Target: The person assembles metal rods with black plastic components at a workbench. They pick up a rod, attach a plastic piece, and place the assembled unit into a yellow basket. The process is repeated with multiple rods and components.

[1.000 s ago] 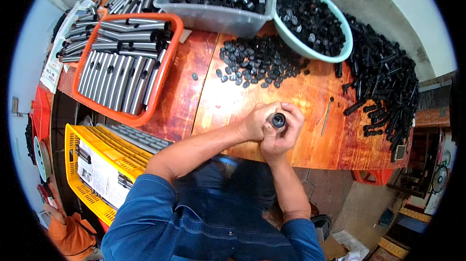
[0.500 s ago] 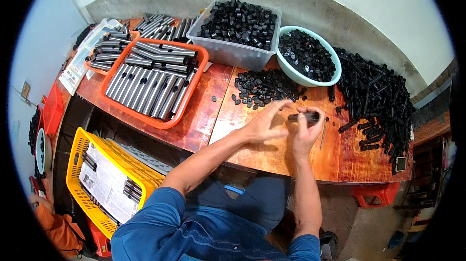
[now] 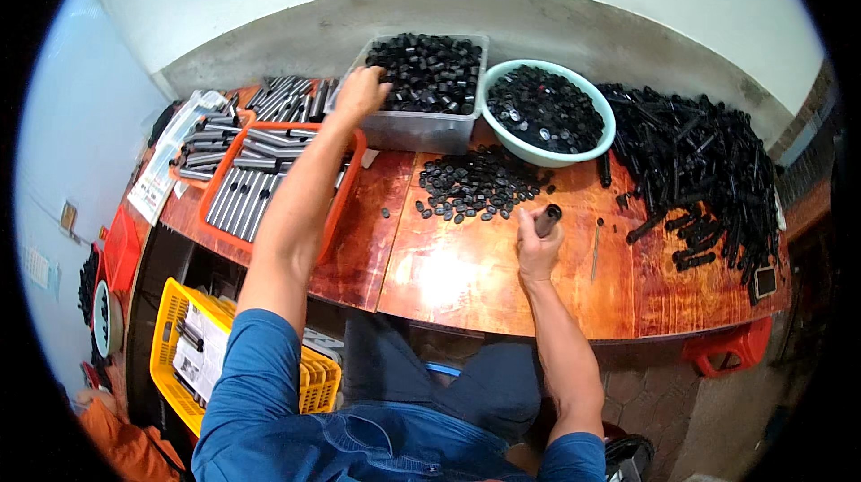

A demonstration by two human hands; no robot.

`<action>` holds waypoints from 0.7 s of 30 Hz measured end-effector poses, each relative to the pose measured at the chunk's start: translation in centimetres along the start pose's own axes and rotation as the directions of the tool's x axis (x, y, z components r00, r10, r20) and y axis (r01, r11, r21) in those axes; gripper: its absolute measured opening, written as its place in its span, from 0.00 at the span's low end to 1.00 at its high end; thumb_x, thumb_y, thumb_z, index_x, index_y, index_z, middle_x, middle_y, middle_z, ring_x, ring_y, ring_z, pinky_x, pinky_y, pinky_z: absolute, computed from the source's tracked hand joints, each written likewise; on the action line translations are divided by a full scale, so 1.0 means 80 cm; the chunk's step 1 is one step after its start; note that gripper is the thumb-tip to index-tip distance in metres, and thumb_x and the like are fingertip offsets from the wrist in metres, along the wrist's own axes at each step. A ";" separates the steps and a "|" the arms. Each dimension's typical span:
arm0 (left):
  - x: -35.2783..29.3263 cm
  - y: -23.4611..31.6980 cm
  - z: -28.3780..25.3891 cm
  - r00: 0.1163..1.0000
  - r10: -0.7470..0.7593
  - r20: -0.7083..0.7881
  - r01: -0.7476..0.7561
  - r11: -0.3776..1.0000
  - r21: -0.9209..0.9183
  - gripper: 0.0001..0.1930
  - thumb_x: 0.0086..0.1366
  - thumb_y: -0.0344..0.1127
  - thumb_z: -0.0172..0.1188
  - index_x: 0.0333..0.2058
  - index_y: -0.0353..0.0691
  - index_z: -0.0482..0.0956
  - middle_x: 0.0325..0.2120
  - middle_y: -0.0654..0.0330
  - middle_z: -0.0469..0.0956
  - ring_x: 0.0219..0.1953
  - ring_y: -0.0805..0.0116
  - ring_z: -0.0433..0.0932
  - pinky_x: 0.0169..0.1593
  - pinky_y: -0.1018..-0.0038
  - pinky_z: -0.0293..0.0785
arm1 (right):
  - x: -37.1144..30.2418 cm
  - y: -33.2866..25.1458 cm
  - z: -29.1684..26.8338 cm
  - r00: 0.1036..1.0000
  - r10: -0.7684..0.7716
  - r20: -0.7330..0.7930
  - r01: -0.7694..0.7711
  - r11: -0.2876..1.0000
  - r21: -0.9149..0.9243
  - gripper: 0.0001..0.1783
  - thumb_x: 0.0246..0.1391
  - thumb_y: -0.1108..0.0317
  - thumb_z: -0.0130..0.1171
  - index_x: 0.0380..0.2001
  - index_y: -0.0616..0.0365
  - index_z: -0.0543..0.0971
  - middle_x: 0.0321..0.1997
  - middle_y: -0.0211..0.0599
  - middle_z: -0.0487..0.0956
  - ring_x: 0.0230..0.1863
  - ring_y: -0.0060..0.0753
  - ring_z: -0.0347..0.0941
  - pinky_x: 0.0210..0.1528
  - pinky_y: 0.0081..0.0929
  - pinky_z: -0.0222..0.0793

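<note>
My right hand [image 3: 538, 253] is wrapped round a short dark metal tube [image 3: 548, 219], held upright-tilted over the wooden table with its open end up. My left arm stretches far forward. At its end, my left hand [image 3: 361, 95] is at the left side of a clear plastic bin [image 3: 404, 134], its fingers parted and bent toward the black plastic caps [image 3: 430, 69] heaped inside. Whether the fingertips touch a cap cannot be made out. Many small black oval pieces [image 3: 484, 182] lie loose on the table between the bin and my right hand.
An orange basket [image 3: 348, 199] holds silvery tubes, beside my left forearm. A pale green basin [image 3: 538, 156] is full of black pieces. Black tubular parts [image 3: 700, 168] form a pile at right. A thin rod [image 3: 596, 249] lies on the table. A yellow crate [image 3: 318, 381] stands lower left.
My left hand has moved from beside the tube up and left to the clear bin. The right hand has kept the tube, and its open end now points upward. The head view has shifted.
</note>
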State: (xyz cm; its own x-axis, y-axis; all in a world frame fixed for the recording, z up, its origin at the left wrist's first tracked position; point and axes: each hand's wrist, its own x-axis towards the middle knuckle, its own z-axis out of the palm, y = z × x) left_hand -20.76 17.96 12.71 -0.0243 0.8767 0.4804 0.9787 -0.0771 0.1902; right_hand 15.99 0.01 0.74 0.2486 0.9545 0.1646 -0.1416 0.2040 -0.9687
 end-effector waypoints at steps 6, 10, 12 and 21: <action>0.028 -0.019 0.014 0.945 -0.151 0.292 0.102 0.979 0.177 0.12 0.62 0.41 0.65 0.40 0.41 0.87 0.40 0.42 0.83 0.45 0.44 0.83 0.51 0.54 0.78 | -0.007 -0.004 0.000 0.985 -0.138 0.107 0.151 0.979 -0.135 0.15 0.56 0.63 0.67 0.23 0.58 0.75 0.16 0.22 0.67 0.20 0.15 0.58 0.23 0.25 0.54; 0.026 -0.024 0.035 0.967 -0.089 0.238 0.068 0.993 0.095 0.10 0.61 0.38 0.65 0.40 0.44 0.88 0.39 0.43 0.84 0.46 0.45 0.83 0.51 0.55 0.79 | -0.008 -0.013 0.002 0.979 -0.176 0.106 0.194 0.964 -0.182 0.14 0.56 0.60 0.66 0.29 0.57 0.73 0.17 0.23 0.68 0.20 0.16 0.59 0.24 0.26 0.56; 0.026 -0.029 0.034 0.971 -0.070 0.229 0.058 0.997 0.057 0.10 0.60 0.37 0.66 0.39 0.43 0.88 0.39 0.44 0.84 0.45 0.45 0.83 0.51 0.55 0.78 | -0.003 -0.003 -0.001 0.974 -0.126 0.186 0.158 0.972 -0.172 0.15 0.58 0.57 0.62 0.36 0.57 0.73 0.24 0.31 0.71 0.26 0.24 0.64 0.31 0.29 0.61; 0.030 -0.024 0.026 0.983 0.004 0.182 -0.008 1.000 0.025 0.08 0.53 0.31 0.66 0.33 0.40 0.89 0.38 0.44 0.84 0.45 0.45 0.82 0.52 0.56 0.78 | -0.005 -0.014 0.001 0.893 -0.274 0.358 0.412 0.816 -0.404 0.14 0.60 0.62 0.59 0.41 0.61 0.73 0.36 0.44 0.73 0.36 0.46 0.71 0.40 0.38 0.66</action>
State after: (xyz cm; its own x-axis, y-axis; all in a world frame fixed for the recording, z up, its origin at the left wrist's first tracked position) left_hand -22.29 21.22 11.72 0.0166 0.9481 0.3177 0.9836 -0.0726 0.1651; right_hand 15.97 -0.59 1.81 -0.0821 0.8741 0.4787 0.3741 0.4723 -0.7981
